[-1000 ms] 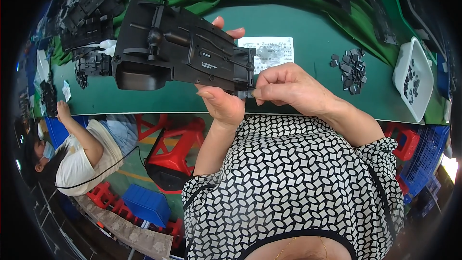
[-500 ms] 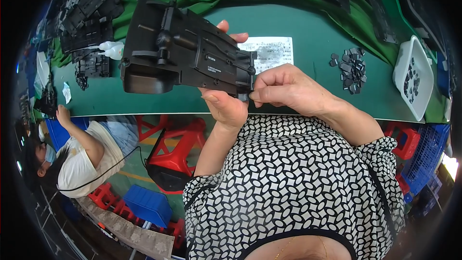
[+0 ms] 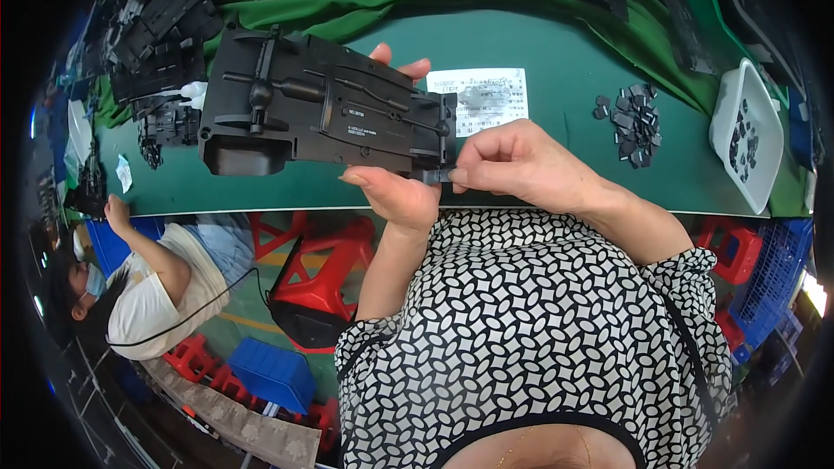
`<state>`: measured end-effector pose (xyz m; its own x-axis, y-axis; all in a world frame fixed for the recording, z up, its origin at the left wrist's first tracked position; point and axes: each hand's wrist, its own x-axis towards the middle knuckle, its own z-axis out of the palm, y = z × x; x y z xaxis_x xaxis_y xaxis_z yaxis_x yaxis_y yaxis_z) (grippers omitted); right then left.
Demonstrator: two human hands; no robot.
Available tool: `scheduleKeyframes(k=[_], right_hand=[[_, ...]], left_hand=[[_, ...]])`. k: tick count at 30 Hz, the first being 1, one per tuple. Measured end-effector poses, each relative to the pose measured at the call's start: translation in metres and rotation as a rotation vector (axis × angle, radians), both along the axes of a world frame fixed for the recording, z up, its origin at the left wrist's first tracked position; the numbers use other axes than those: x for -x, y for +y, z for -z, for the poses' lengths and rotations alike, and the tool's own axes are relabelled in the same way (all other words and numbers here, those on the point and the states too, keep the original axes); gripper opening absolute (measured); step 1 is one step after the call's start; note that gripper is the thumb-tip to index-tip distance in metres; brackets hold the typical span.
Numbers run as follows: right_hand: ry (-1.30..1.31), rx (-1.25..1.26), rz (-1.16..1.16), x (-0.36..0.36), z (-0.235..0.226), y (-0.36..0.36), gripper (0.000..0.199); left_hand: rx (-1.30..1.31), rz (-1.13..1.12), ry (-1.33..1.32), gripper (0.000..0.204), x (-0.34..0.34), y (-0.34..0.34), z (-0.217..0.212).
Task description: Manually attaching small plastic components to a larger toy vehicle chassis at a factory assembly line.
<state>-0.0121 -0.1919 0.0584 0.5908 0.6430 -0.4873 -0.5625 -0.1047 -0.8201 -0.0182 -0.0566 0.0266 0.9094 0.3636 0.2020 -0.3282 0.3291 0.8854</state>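
A black plastic toy-car chassis (image 3: pixel 330 113), long and flat with moulded ridges and axle shapes, is held above the table. My left hand (image 3: pixel 395 191) grips it from below, the thumb along its near edge and fingertips showing past its far edge. My right hand (image 3: pixel 521 165) is closed in a pinch at the chassis's right end. Between its thumb and forefinger, at the near right corner, sits a small dark piece (image 3: pixel 437 175); its exact shape is mostly hidden.
A printed paper sheet (image 3: pixel 479 102) lies behind my right hand. Small black parts (image 3: pixel 637 126) are heaped on the green table (image 3: pixel 556 52), beside a white tray (image 3: pixel 725 126) with more. Black chassis pile up (image 3: pixel 165 26) at far left. A co-worker (image 3: pixel 152 287) sits left.
The chassis has tipped flatter and shifted slightly left and down at its left end, my left hand moving with it. My right hand stays pinched at the same end.
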Motion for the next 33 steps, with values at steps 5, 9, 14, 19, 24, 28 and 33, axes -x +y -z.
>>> scheduleKeyframes(k=[5,9,14,19,24,28,33], right_hand=[[-0.005,-0.028,0.0,0.001,0.0,0.001,0.018],[-0.044,0.032,-0.01,0.001,-0.001,-0.006,0.019],[-0.05,0.051,0.14,-0.006,-0.002,-0.019,0.022],[-0.069,0.022,0.167,-0.005,-0.004,-0.017,0.023],[-0.078,-0.016,0.189,-0.004,-0.002,-0.013,0.021],[-0.058,-0.048,0.173,-0.005,0.0,-0.014,0.02],[-0.075,-0.042,0.158,-0.007,-0.006,-0.012,0.018]], left_hand=[[-0.017,0.009,-0.028,0.09,0.0,0.001,-0.001],[0.13,0.045,0.045,0.102,-0.001,0.003,-0.001],[0.504,0.255,-0.194,0.098,0.004,0.022,0.015],[0.4,0.226,-0.241,0.101,0.006,0.017,0.007],[0.425,0.253,-0.252,0.109,0.01,0.013,0.0],[0.381,0.272,-0.261,0.113,0.01,0.014,0.001],[0.374,0.273,-0.261,0.113,0.01,0.016,-0.002]])
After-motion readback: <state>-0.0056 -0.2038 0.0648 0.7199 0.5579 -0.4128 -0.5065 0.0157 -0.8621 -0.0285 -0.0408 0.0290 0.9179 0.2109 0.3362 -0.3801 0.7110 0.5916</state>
